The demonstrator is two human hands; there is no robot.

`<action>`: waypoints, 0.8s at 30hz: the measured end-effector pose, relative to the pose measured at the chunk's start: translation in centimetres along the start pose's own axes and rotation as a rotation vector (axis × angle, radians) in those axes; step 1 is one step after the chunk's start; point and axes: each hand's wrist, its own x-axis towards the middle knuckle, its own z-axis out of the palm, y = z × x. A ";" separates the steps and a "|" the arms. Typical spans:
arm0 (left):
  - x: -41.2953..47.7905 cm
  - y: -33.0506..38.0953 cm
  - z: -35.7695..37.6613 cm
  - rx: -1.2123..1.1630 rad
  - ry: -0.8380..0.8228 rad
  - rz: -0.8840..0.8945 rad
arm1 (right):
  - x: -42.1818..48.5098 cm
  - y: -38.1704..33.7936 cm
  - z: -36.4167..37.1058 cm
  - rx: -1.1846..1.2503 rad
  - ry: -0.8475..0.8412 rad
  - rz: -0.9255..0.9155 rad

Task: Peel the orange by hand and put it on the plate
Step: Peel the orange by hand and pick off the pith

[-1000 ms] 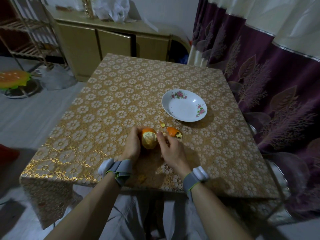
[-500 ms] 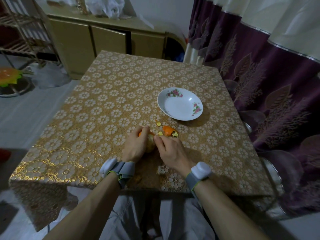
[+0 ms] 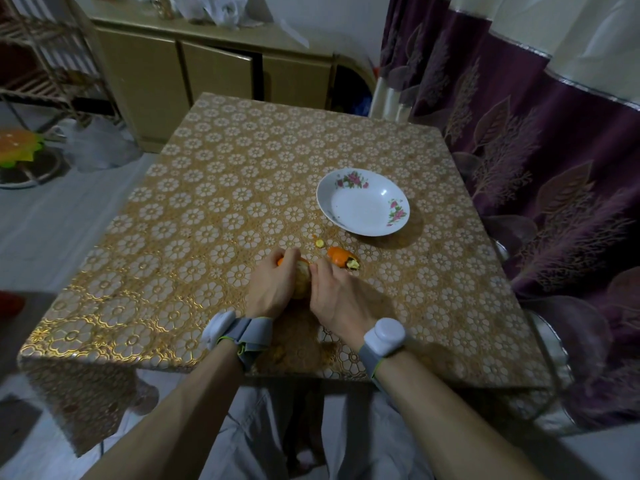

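A partly peeled orange sits between my two hands near the table's front middle, its pale pith showing toward me and orange rind at the top. My left hand grips it from the left, fingers curled over the top. My right hand pinches at the orange's right side with thumb and fingertips. A torn piece of orange peel lies just right of the hands, and a small scrap lies beyond it. The white floral plate stands empty farther back right.
The table has a gold flower-patterned cloth. A purple curtain hangs close along the right edge. A low wooden cabinet stands behind the table, and a wooden rack and plastic bags stand at the left.
My left hand has closed further over the orange, hiding more of its peeled face. My right hand stays at the orange's right side. The camera view has shifted slightly.
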 end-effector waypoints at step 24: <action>-0.3 0.1 -0.3 0.043 -0.030 -0.002 | -0.7 0.8 1.1 0.280 0.036 0.004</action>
